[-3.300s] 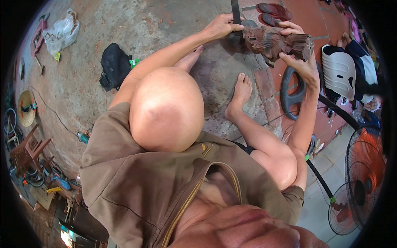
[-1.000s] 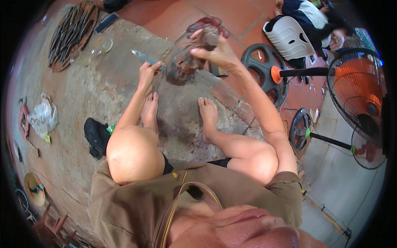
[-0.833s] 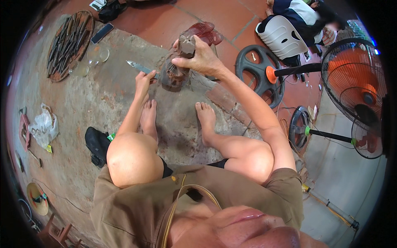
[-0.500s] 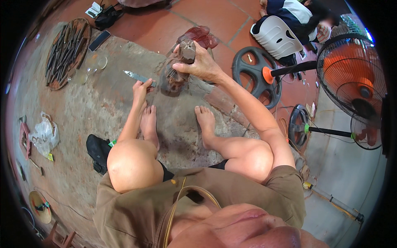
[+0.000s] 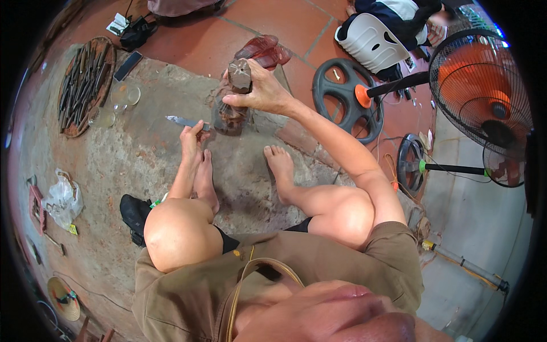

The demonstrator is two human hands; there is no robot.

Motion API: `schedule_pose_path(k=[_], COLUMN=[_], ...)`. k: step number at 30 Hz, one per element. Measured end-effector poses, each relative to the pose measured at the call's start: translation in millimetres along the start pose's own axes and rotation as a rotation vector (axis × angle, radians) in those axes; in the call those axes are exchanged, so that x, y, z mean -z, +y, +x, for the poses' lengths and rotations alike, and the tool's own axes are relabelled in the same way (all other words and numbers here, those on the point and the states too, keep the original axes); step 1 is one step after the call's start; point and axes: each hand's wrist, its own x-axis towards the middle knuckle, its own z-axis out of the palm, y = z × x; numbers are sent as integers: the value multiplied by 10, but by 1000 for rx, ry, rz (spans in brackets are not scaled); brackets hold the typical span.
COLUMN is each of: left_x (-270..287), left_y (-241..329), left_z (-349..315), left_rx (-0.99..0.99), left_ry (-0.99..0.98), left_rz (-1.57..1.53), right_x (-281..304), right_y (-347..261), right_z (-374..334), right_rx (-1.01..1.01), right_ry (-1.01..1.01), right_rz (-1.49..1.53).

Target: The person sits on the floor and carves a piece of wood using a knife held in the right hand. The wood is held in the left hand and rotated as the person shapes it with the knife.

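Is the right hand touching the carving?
Touching. The head view shows the right hand wrapped around the carving near its flat end, gripping it.

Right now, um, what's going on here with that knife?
The left hand holds a knife, its tip pointing away from the brown carving. The right hand grips that carving near its flat end, which faces up toward the camera. A pile of long, thin tools lies off to the left.
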Motion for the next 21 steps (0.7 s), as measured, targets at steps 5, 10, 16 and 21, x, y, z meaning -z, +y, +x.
schedule_pose_path(k=[5,10,16,21], left_x=[-143,-215,-217,-234], left_y=[76,79,60,85], left_z=[-103,-167,-168,-197], left_rx=[-156,-307,-313,-339], left_ry=[-33,-87,-97,-95], left_rz=[114,284,278,316], right_x=[21,47,55,86], right_y=[-54,-69,-62,-49], right_z=[-23,-26,-28,-18], right_rx=[-64,-61,-54,-53], right_ry=[-64,-79,-89,-125], right_rz=[-58,-36,-27,7])
